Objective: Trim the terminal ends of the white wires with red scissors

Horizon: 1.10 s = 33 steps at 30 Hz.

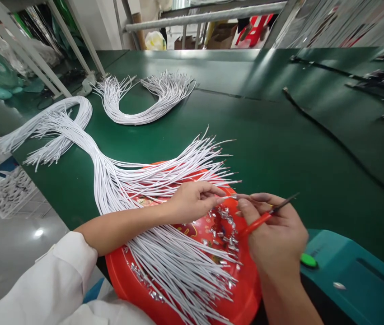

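Observation:
My left hand reaches over a red tray and pinches the end of a white wire. Fingertips of my right hand meet it from the other side, closed at the same wire end. A red-handled tool with a dark pointed tip lies gripped in my right hand, the tip facing up and right; its exact kind is unclear. Beneath my left forearm, a large bundle of white wires spreads across the tray. Small shiny metal pieces are scattered on the tray's patterned bottom.
On the green table, a curved wire bundle lies at the back and another looped bundle at the left. Black cables lie on the right. A teal case stands near my right wrist. A metal frame runs behind.

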Available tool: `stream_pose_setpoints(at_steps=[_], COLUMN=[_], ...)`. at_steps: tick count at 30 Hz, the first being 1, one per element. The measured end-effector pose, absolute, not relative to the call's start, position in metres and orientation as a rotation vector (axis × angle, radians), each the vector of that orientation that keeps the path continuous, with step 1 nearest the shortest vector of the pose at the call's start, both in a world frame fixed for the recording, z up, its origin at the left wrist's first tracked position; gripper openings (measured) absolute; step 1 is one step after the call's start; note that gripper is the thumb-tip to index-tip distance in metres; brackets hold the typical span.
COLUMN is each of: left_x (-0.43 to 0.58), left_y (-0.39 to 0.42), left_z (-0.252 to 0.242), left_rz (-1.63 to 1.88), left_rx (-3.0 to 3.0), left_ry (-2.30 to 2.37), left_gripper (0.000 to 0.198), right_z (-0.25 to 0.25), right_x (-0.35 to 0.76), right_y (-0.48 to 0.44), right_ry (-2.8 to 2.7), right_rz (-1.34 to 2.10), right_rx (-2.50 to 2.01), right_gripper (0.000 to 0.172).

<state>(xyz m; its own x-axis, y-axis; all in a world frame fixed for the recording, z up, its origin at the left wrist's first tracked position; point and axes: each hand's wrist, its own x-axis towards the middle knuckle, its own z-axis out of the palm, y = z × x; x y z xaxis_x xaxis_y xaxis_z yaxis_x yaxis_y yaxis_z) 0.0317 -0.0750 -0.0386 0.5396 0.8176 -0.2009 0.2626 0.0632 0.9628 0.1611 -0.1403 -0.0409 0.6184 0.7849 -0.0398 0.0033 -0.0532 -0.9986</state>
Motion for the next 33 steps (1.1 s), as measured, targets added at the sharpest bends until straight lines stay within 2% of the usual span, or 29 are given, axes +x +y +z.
stream_pose_setpoints(at_steps=[11,19,24,29,33], left_x=[0.032,0.035,0.035,0.031,0.028], left_y=[-0.075,-0.079,-0.081,-0.079,-0.076], left_z=[-0.042,-0.043,-0.042,-0.042,-0.043], left_rz=[0.482,0.572,0.557,0.661,0.594], left_rx=[1.613,1.573,1.515,2.013,2.357], left_ry=[0.932,1.0,1.04,0.993,0.876], left_gripper=[0.019,0.016,0.016,0.014,0.022], right_z=[-0.051,-0.05,-0.049,-0.046,-0.044], right_x=[0.161,0.161,0.159,0.157,0.157], right_y=[-0.142,-0.139,-0.138,-0.137,-0.135], right_ry=[-0.817,-0.625,-0.59,-0.508,-0.388], right_rz=[0.663,0.82,0.826,0.874,0.982], right_rx=[-1.528,-1.522,-1.491,-1.461,-1.389], right_gripper=[0.023,0.034,0.035,0.038,0.043])
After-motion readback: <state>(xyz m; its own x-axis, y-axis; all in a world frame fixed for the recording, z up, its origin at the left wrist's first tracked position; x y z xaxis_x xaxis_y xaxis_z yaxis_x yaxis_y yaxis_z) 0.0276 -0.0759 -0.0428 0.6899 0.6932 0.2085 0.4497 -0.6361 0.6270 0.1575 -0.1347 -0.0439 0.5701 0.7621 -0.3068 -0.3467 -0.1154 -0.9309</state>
